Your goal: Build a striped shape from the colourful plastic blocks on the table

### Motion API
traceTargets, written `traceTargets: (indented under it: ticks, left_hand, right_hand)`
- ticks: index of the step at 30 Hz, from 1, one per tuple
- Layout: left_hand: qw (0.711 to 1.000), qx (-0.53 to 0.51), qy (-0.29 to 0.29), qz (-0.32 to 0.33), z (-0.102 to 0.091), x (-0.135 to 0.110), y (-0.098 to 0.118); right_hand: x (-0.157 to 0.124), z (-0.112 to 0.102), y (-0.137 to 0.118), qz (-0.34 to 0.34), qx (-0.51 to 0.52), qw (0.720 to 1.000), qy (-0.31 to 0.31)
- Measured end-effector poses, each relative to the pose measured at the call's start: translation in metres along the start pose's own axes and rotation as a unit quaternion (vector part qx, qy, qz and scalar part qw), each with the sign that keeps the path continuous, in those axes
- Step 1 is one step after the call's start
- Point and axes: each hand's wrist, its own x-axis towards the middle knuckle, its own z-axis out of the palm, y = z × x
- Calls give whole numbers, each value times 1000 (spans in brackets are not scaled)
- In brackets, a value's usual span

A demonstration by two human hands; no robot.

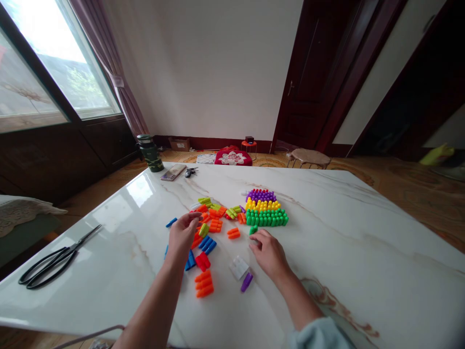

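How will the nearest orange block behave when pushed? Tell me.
The orange block probably won't roll, as three rounded bars sit side by side. It likely slides easily: the table looks glossy. Its plastic look suggests stiffness.

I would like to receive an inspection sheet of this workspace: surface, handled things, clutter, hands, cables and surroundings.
Surface: white table, glossy, brown-veined.
Handled things: scattered coloured pieces towards the left; grouped rows of green, yellow, purple and red towards the right.
Clutter: scissors, camouflage bottle, phone, keys.
Left hand: over the scattered pieces; grip unclear.
Right hand: fingertips by a green piece; contact unclear.
Cables: one cable, near-left edge.
Surroundings: window, curtain, dark red door, stool.
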Motion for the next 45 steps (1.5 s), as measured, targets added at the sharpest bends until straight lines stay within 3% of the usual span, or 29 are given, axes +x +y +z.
traceTargets:
  ticks: [5,16,21,23,31,41,45]
  left_hand:
    - [986,152,45,46,-16,7,0]
    - [931,333,-56,138,-6,7,-12]
    - [865,473,-54,157,2,4,-13]
    - [852,499,-53,150,6,3,-12]
    - [841,524,-43,126,12,0,-3]
    - [873,466,-107,102,12,-4,2]
    - [898,408,-128,100,14,-3,1]
  right_hand:
    - [3,6,-3,-2,-12,1000,-3]
    - [4,6,-1,4,-19,1000,-17]
    - [2,4,-6,4,-24,1000,-17]
    - [1,4,-8,4,-23,1000,-15]
    - [0,4,-9,9,-19,1000,-17]
    - [0,-2,-14,14,-24,999,-27]
    - [0,-3,-14,14,-27,999,-31]
